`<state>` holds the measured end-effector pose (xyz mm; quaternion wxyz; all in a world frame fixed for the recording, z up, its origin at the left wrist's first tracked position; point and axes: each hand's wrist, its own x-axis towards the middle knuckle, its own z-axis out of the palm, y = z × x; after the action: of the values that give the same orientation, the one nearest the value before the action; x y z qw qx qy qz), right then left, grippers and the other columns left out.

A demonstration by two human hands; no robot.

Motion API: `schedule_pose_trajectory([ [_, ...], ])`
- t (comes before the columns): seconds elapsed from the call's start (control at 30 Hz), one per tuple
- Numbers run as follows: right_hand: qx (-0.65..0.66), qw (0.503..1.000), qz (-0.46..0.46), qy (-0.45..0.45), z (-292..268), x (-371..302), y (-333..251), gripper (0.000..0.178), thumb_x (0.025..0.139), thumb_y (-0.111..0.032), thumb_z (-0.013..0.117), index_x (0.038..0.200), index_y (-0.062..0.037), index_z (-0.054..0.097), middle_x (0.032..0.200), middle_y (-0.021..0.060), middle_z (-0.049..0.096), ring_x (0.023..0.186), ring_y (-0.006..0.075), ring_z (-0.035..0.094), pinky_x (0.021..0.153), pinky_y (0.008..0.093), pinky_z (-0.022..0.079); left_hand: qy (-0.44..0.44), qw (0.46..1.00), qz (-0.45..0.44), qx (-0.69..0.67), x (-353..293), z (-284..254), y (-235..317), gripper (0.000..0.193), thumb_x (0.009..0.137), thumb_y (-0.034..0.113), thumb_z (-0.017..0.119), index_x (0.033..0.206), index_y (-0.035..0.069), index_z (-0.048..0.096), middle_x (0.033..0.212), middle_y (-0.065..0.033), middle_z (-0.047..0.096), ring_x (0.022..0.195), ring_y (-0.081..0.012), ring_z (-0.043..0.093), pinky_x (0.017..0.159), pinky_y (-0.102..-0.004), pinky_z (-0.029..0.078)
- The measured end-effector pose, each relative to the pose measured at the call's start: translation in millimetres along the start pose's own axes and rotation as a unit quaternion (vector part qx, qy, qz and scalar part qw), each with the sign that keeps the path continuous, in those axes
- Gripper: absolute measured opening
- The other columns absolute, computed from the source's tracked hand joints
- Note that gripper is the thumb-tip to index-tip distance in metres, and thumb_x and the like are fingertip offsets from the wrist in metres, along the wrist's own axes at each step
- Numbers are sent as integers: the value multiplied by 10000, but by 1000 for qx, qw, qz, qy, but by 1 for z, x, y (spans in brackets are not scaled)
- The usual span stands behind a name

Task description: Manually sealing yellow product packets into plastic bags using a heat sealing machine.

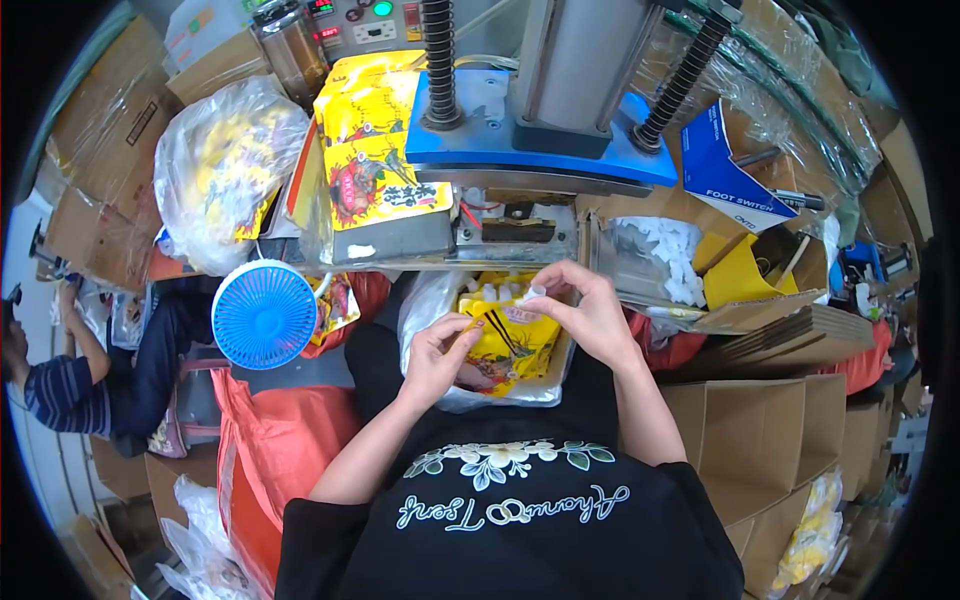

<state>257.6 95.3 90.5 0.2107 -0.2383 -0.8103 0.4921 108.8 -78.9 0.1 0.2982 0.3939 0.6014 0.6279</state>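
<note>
Several yellow printed pouches (515,352) with white plastic spouts along their top edge are bunched in a clear plastic bag (537,393) at my lap. My right hand (588,312) comes in from the right, thumb and fingers closed on a small white spout (536,297) at the upper edge of the front pouch. At the left edge of that pouch, my left hand (438,356) has thumb and forefinger pinched together on it. The pouch's lower part sits down inside the bag.
Ahead stands a press with a blue plate (540,150) and spring posts. Flat yellow pouches (385,160) lie left of it. A blue fan (264,314) stands by my left arm. White spouts (655,255) fill a bin at right. Cardboard boxes (750,430) flank me; another person (65,385) sits far left.
</note>
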Motion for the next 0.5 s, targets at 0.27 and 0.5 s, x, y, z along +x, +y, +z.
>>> schedule_pose_trajectory([
  [0.27, -54, 998, -15, 13, -18, 5, 13, 217, 780, -101, 770, 946, -11, 664, 846, 25, 660, 778, 86, 589, 724, 239, 486, 22, 998, -50, -30, 2, 2, -16, 144, 926, 75, 645, 996, -48, 669, 971, -34, 638, 831, -65, 586, 738, -212, 474],
  [0.5, 32, 999, 16, 19, 3, 11, 23, 306, 787, -203, 750, 1017, -20, 668, 900, 104, 707, 805, 212, 678, 752, 311, 520, 4, 991, -93, -95, 20, 15, -8, 179, 937, 139, 648, 998, -25, 685, 882, -13, 655, 795, -52, 589, 741, -207, 475],
])
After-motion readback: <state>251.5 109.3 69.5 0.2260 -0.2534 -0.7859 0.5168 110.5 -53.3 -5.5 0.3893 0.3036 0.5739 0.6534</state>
